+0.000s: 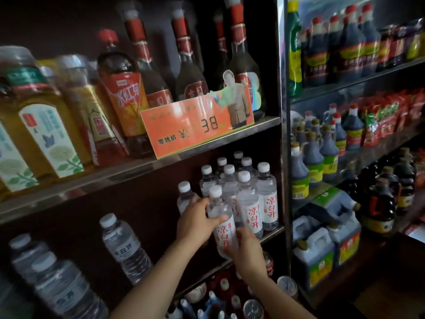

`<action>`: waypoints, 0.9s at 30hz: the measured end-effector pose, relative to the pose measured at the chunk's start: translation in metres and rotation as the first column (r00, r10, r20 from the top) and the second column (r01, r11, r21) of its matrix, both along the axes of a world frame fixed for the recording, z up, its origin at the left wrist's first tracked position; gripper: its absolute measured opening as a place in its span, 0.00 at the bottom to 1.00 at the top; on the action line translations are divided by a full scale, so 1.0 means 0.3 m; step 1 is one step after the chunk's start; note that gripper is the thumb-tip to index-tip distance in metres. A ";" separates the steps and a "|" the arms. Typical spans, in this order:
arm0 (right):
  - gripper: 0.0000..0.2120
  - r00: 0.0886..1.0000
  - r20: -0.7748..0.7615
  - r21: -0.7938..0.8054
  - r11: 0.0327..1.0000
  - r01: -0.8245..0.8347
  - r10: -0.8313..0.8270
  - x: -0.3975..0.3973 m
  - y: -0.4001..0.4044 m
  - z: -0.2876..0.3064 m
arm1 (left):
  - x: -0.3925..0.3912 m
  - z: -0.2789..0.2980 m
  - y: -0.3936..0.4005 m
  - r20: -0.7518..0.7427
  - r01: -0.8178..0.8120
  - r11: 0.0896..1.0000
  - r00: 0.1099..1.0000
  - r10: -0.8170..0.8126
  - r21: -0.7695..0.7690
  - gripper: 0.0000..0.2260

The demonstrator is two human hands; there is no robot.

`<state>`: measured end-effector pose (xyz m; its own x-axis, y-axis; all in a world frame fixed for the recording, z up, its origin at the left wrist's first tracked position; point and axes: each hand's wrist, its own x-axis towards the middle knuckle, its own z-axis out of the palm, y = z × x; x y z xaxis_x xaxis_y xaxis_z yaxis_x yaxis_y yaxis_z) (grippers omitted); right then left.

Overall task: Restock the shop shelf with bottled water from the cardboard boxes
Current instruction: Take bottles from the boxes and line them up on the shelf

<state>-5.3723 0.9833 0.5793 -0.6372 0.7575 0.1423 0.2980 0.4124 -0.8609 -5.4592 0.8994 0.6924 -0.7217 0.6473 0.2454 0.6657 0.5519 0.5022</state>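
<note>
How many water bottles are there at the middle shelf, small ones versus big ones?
Small bottles standing on the shelf: 8, counted by visible caps
Small bottle held by left hand and right hand: 1
Big bottles: 3
Total: 12

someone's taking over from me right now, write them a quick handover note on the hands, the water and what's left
Left hand grips the upper body of one water bottle; right hand holds its lower part, at the front of the middle shelf.
Done: a cluster of the same red-lettered bottles already stands at the right end of that shelf.
Left: set this bottle down beside them, then fill the space to the left. No cardboard boxes in view.
</note>
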 end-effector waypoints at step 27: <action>0.13 0.976 0.211 0.327 0.945 -0.021 -0.051 -0.216 0.044 -0.060 | -0.082 -0.042 0.179 0.033 -0.152 0.971 0.988 0.148 0.186 0.27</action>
<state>-5.4371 0.9965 0.5614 -0.6688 0.7020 0.2446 0.4677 0.6531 -0.5956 -5.4839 0.9530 0.6799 -0.8127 0.4749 0.3377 0.5720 0.5395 0.6179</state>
